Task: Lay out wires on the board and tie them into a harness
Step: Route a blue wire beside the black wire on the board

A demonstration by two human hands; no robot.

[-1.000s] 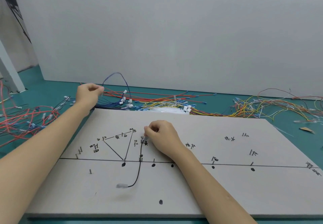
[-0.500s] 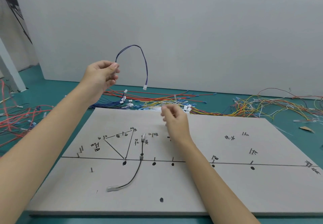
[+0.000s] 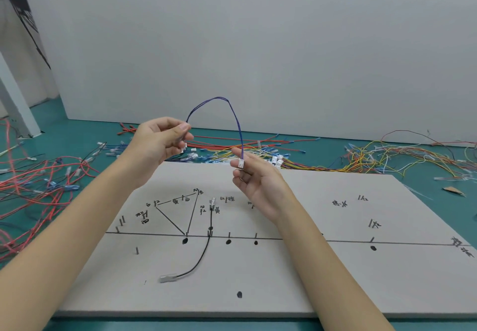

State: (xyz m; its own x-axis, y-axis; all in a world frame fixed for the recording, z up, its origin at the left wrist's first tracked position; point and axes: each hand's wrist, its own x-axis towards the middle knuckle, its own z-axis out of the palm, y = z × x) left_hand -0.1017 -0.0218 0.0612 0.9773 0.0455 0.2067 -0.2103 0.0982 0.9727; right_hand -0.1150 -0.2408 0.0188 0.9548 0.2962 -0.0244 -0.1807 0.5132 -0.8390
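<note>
1. Since half a second ago, the right hand [image 3: 258, 183] has risen off the board to meet the hanging end of the blue wire [image 3: 233, 116], and the left hand [image 3: 157, 144] has carried its end inward, nearer the middle.
2. Now the blue wire arches in the air above the far edge of the board, between both hands.
3. Left hand grasping: thumb and forefinger pinch one end of the blue wire.
4. Right hand is palm-up with loosely curled fingers; the wire's white plug [image 3: 240, 163] hangs at its fingertips, and I cannot tell whether they grip it or only touch it.
5. Below, the grey board [image 3: 361, 279] lies flat on the green desk [image 3: 77, 134], marked with a long drawn line, a triangle, black dots, handwritten labels and small upright pins.
6. One black wire [image 3: 204, 253] is already laid on the board: it runs down from a small plug near the labels, passes the pins at the long line, then curves left to a grey plug [image 3: 167, 277] lying on the board.
7. Loose wires in red, blue, yellow and white [image 3: 335, 157] lie heaped on the desk beyond the board, and a red tangle [image 3: 31, 181] spreads at the left.
8. Behind stands a plain grey wall [image 3: 258, 46].
</note>
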